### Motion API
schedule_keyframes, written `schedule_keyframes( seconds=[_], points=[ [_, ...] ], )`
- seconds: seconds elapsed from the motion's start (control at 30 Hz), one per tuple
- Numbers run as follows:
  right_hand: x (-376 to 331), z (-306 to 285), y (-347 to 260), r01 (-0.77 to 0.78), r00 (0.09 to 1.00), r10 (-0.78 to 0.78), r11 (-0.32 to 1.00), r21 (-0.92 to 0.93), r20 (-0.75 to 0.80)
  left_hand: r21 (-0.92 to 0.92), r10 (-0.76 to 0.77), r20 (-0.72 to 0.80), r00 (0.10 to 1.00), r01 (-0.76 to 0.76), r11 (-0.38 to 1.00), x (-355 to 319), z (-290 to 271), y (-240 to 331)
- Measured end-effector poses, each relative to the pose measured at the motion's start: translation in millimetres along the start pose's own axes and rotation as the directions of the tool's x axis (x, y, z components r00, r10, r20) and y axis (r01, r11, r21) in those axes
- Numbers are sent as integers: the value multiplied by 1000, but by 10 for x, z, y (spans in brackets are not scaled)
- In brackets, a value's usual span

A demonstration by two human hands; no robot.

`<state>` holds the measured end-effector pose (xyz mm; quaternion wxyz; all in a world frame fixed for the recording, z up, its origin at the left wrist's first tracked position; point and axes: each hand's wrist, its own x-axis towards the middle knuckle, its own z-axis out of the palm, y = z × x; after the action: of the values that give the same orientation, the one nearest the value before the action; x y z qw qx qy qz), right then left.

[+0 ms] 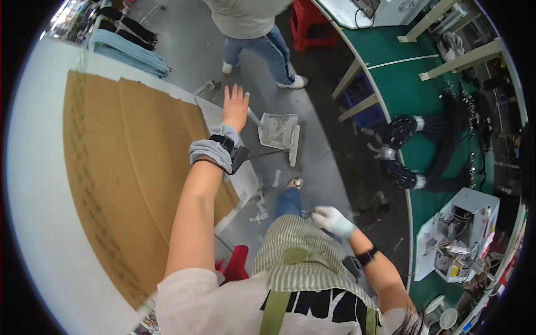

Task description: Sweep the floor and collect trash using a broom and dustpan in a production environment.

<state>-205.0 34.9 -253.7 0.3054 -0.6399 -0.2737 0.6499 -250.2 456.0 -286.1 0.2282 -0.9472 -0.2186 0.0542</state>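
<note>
Grey workshop floor point(184, 39) is running between a white table point(33, 184) on the left and a green-topped bench point(399, 50) on the right. A large cardboard sheet point(123, 167) is lying flat on the table. Left hand point(235, 109), bare, is hovering just beyond the table's right edge; the sheet is lying to its left and nearer the body, the forearm crossing over it. Its fingers are extending nearly straight, and it is gripping nothing visible. Right hand point(333, 220), in a white glove, is hanging beside the striped apron point(301, 240), well apart from the sheet; its fingers are curling, and whether they are holding anything I cannot tell.

On the floor past the table's right edge, a white dustpan point(273, 146) is sitting with pale scraps inside. A co-worker point(240, 22) is standing farther off, near a red stool point(307, 28). Black cable coils point(399, 151) are lying along the bench's left edge; toward its near end an open grey case point(466, 204) is exposing wires.

Materials: the cardboard is showing matte brown, with a lengthwise crease, a ragged far edge and dark printing down its left side; the case is looking metallic and boxy
</note>
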Motion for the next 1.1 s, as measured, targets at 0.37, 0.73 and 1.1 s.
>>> schedule_keyframes(
  seconds=[0.37,0.73,1.1],
  points=[
    [3373,1805,-49,-130,981,141,-12,991,130,-527,332,283,900,-144,838,-147,-328,245],
    [3498,1111,-848,84,839,319,725,684,-441,-539,412,391,823,-158,827,170,-388,-326],
    [-162,597,949,99,933,353,-55,994,-74,-230,385,390,836,-316,920,638,-91,-781]
  ],
)
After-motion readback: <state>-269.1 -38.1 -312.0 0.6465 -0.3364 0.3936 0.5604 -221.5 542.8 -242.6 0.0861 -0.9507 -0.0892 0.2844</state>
